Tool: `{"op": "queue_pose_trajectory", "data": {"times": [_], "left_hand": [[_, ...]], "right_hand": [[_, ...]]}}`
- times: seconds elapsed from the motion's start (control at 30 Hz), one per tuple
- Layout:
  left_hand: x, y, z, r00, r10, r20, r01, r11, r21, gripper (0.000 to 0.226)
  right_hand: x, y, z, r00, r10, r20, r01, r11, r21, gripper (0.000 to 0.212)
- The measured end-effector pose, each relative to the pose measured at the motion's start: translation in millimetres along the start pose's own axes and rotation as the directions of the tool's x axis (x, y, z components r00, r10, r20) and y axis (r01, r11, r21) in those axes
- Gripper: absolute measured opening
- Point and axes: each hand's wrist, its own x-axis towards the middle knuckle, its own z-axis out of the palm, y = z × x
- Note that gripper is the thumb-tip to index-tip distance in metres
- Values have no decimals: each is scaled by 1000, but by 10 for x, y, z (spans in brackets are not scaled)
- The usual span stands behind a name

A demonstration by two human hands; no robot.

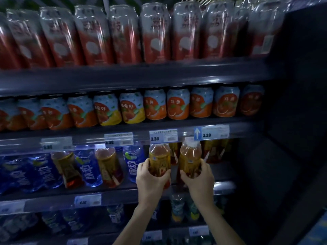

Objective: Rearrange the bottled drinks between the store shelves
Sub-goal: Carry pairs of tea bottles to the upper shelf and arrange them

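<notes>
While both hands hold tea bottles at the third shelf, lots of drinks sit all around them. Going from the left: blue bottles w/ white writing fill the left end of that shelf, and they hold clear-looking drink. Next to them, mixed in w/ more blue ones, stand two brown tea bottles w/ gold labels; the drink inside is dark amber, reddish near the bottom.

Then comes the left hand. It is wrapped tight around the low part of the left tea bottle, fingers on the left side and thumb across the front. That bottle is full of amber tea, stands nearly straight up, and its top sits just under the price tag strip. It is at the front edge of the third shelf.

Just beside it, the right hand is clamped on the right tea bottle, fingers curled round the bottom. It leans a bit to the left, also full of amber tea, w/ a white cap at the top near a blue arrow tag. The 2 bottles are close but I can't tell if they touch. More tea bottles stand behind, to the right.

Above, short orange cans line the 2nd shelf, and tall red cans fill the top one. Below, more bottles sit in the dark; too blurry to tell what's in them.
</notes>
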Motion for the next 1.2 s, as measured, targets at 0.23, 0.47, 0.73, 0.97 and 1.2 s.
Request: {"op": "queue_pose_trajectory", "data": {"times": [0.23, 0.47, 0.73, 0.97, 1.2], "left_hand": [[119, 36, 303, 997, -71, 13, 71, 997, -2, 67], [174, 35, 527, 990, -127, 56, 128, 992, -6, 80], [112, -44, 559, 982, -120, 147, 127, 991, -37, 88], [33, -125, 554, 981, -154, 114, 154, 988, 7, 87], [-11, -89, 671, 982, -133, 131, 137, 990, -25, 83]], "right_hand": [[257, 58, 23, 999, -41, -22, 40, 999, -25, 64], [309, 202, 63, 999, 17, -34, -19, 998, -66, 75], [193, 360, 47, 1000, -7, -20, 6, 998, -64, 77], [152, 377, 41, 999, -9, -32, 6, 996, -84, 67], [191, 396, -41, 999, 19, -49, -25, 992, -124, 70]]}}
